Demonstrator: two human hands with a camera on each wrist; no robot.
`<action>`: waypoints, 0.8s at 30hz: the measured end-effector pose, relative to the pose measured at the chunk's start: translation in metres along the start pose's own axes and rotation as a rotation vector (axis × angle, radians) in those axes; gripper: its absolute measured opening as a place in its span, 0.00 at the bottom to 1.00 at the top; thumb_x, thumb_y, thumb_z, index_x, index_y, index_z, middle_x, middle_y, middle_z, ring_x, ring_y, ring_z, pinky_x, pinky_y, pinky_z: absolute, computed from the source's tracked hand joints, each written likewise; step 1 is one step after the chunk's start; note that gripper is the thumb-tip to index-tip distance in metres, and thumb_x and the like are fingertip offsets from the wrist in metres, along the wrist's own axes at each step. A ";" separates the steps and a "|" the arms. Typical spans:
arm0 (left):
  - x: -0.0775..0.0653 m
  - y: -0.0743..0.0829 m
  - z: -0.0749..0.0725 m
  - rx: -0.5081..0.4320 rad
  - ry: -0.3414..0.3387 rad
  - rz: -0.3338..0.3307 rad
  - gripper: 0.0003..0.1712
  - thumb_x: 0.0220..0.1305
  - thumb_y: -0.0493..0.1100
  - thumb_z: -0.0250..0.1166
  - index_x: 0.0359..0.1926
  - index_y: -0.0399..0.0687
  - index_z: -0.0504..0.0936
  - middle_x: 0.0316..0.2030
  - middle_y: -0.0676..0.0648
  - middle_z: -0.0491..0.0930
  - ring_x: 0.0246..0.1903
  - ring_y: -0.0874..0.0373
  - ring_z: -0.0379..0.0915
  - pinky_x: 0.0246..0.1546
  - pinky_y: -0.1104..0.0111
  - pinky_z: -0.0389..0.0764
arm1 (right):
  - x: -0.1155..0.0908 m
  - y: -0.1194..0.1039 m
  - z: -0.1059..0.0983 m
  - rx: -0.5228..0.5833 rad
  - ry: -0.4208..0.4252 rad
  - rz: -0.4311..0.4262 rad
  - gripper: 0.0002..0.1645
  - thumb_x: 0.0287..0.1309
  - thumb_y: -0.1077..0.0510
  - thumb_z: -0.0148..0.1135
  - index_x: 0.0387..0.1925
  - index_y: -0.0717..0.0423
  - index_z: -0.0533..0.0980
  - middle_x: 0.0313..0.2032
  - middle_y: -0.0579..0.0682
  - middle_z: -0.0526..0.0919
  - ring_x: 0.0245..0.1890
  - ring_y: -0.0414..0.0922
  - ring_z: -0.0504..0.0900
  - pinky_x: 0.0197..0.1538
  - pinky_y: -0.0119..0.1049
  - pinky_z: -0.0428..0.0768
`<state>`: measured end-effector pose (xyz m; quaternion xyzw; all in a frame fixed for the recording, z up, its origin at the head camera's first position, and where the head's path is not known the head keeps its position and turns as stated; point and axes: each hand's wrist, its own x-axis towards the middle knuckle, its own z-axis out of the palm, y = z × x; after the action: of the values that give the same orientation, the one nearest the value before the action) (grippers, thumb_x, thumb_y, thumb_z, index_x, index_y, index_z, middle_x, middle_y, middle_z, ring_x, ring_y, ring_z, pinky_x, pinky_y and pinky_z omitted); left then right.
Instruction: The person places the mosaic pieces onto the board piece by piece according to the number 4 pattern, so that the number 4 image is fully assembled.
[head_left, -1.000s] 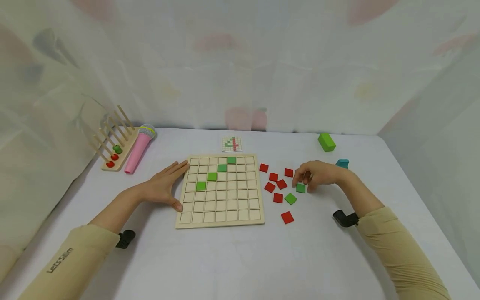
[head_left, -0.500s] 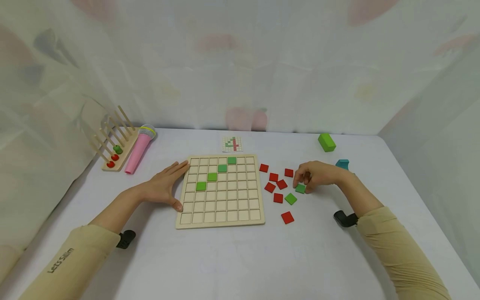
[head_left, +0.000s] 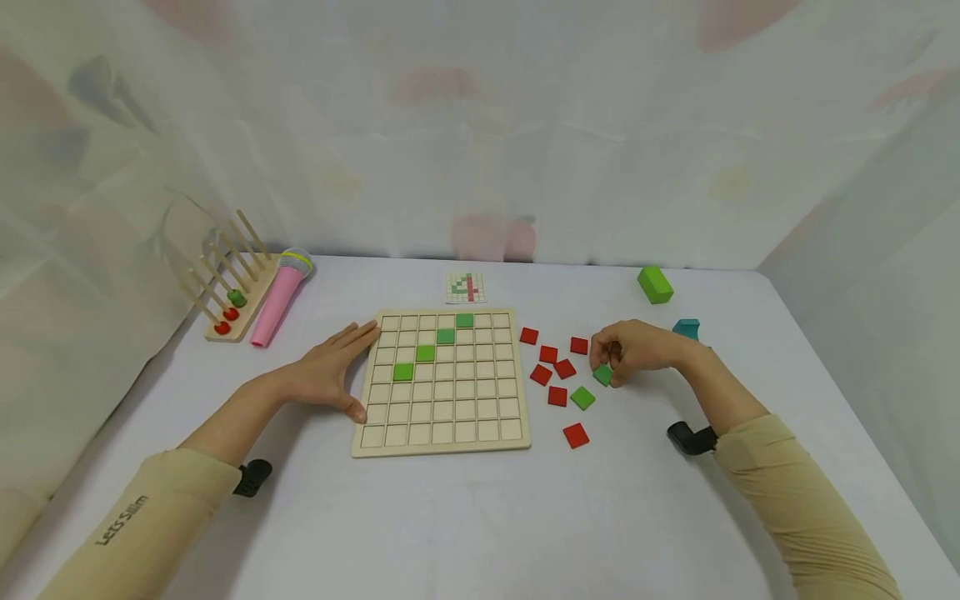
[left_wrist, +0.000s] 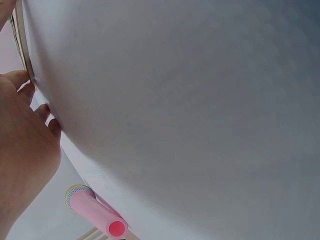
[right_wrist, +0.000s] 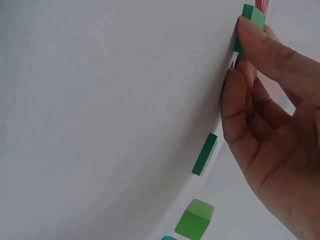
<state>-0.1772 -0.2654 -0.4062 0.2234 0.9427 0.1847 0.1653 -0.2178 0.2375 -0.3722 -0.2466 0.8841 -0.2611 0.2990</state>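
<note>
A square wooden grid board [head_left: 450, 450] lies flat, with several green tiles [head_left: 425, 353] set in a diagonal. My left hand [head_left: 330, 375] rests at its left edge, thumb and fingers spread and touching the rim [left_wrist: 24, 45]. To the right of the board, my right hand [head_left: 633, 350] pinches a green tile [head_left: 602, 375] between thumb and fingers. In the right wrist view the thumb lies across that tile [right_wrist: 253, 16], which is tilted. Several red tiles [head_left: 557, 396] and one loose green tile [head_left: 582, 398] lie between board and right hand.
A small pattern card [head_left: 466, 288] lies behind the board. At the back left stand a pegged wooden rack [head_left: 255, 296] and a pink toy microphone [head_left: 277, 304]. A green block [head_left: 656, 285] and a teal block [head_left: 686, 327] sit beyond the right hand.
My right fingers have drawn together on the green tile. That tile has turned and tipped from lying flat. The left hand and board stay in place.
</note>
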 end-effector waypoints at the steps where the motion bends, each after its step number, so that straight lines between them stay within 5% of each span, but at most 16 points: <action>1: 0.000 0.000 0.000 -0.002 -0.001 0.000 0.83 0.28 0.70 0.80 0.79 0.43 0.43 0.80 0.40 0.40 0.77 0.31 0.33 0.66 0.26 0.48 | 0.000 0.000 0.000 -0.003 0.004 -0.001 0.13 0.46 0.66 0.74 0.35 0.53 0.80 0.32 0.51 0.80 0.32 0.43 0.75 0.38 0.35 0.76; 24: -0.001 0.003 -0.001 0.004 -0.002 0.000 0.82 0.28 0.69 0.80 0.79 0.44 0.44 0.80 0.40 0.40 0.77 0.31 0.34 0.66 0.26 0.48 | 0.020 -0.038 0.001 -0.023 0.005 -0.073 0.05 0.57 0.61 0.66 0.36 0.51 0.80 0.27 0.46 0.79 0.33 0.42 0.76 0.41 0.35 0.75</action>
<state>-0.1752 -0.2636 -0.4033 0.2241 0.9428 0.1826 0.1660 -0.2205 0.1972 -0.3571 -0.2812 0.8784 -0.2621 0.2841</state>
